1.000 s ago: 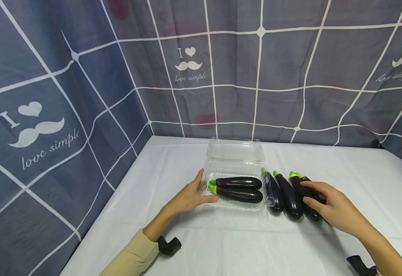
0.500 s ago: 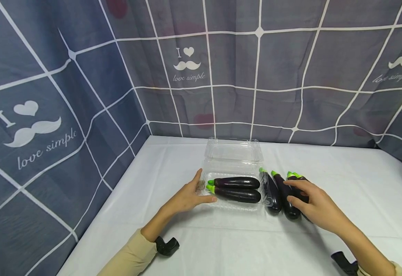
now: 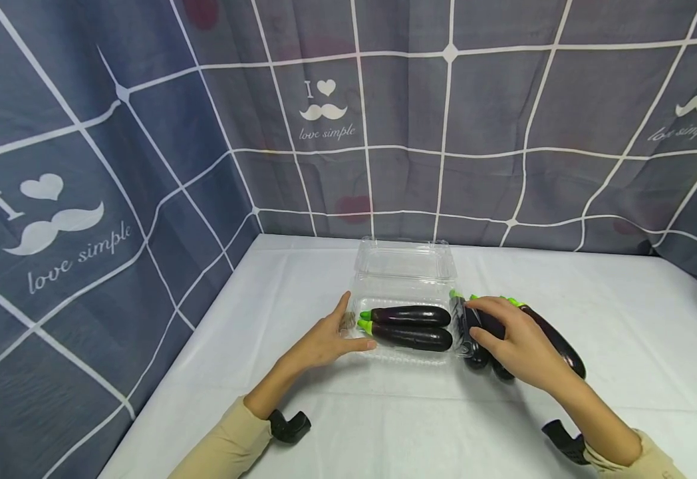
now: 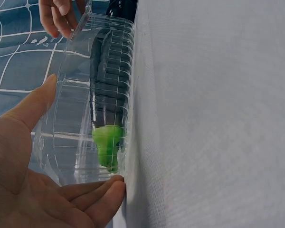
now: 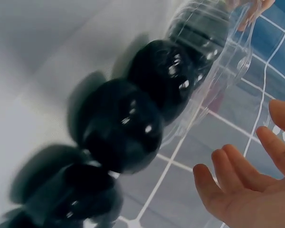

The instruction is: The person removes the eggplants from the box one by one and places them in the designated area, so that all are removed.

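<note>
1. Clock read from the head view, 12 away from the person. Clear plastic tray [image 3: 405, 359] sits mid-table on the white cloth [image 3: 384, 426]; lid [image 3: 405, 259] folded back at its 12.
2. In the tray: rear eggplant [image 3: 408, 315] and front eggplant [image 3: 414, 336], side by side, green stem ends at 9, blunt ends at 3.
3. At the tray's 3: near loose eggplant [image 3: 475, 357], just beside the wall and partly seen through the plastic; next, middle loose eggplant [image 3: 501, 370], largely covered; farther out, far loose eggplant [image 3: 555, 338], stem to 10, blunt end to 4. Full count of loose ones hidden.
4. Left hand [image 3: 326, 342] at the tray's 9, thumb and fingers spread wide about that end, steadying the plastic; holds no eggplant.
5. Right hand [image 3: 519, 342] above the loose row, thumb and fingers well parted. Right wrist view: clear gap to the skins, nothing held.
6. Handling, judged: eggplants firm, modest in weight, skin glossy and likely slick; ends round, so prone to roll. Bruising possible under fingertips. Tray thin, light, springy; probably skids or buckles if knocked.
7. Hold, judged: across the thick middle, thumb at 7, fingers at 1, soft even squeeze. Stem alone looks a poor handle. Brace tray low at 9.
</note>
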A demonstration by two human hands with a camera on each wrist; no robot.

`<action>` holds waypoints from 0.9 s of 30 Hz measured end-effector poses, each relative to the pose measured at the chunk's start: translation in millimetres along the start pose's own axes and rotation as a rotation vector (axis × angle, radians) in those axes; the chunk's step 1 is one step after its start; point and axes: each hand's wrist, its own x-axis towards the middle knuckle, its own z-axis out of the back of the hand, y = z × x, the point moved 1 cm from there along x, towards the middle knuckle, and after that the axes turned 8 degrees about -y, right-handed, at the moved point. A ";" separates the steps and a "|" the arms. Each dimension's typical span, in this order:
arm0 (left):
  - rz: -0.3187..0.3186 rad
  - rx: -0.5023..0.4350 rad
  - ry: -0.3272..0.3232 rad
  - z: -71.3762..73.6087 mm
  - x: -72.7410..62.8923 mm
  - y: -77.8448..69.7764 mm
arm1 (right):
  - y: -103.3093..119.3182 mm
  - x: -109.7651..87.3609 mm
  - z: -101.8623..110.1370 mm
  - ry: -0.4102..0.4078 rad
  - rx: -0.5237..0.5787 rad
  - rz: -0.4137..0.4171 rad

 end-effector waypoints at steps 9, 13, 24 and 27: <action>0.000 -0.002 -0.001 0.1 -1.0 -3.2 | 7.9 10.1 -20.0 0.048 0.038 -0.010; 0.001 0.009 -0.006 -0.2 -1.0 -3.2 | 11.4 16.2 -28.8 0.058 0.094 -0.012; -0.003 0.012 -0.012 -0.2 1.4 -0.7 | 15.0 42.1 -55.8 0.093 0.195 -0.013; 0.006 0.008 -0.008 -1.0 1.6 -0.1 | 14.2 47.5 -63.7 0.111 0.201 -0.017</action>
